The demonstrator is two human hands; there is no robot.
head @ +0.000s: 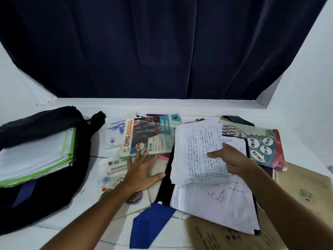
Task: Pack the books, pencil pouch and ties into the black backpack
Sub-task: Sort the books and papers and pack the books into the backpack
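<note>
The black backpack (54,181) lies open at the left with a green-edged stack of papers (36,156) inside. My left hand (142,170) lies flat with spread fingers just below the OMG MODUL book (146,138), fingertips at its near edge. My right hand (228,159) grips a sheaf of handwritten lined pages (196,156), lifted off an open notebook (216,204). A blue tie (149,226) lies near the front edge. A Bahasa Melayu book (261,143) sits at the right. I see no pencil pouch for certain.
More books and booklets lie scattered under and behind the pile, one white booklet (113,132) at the back. Brown paper-covered books (304,192) sit at the right front. A dark curtain (162,47) hangs behind the white ledge.
</note>
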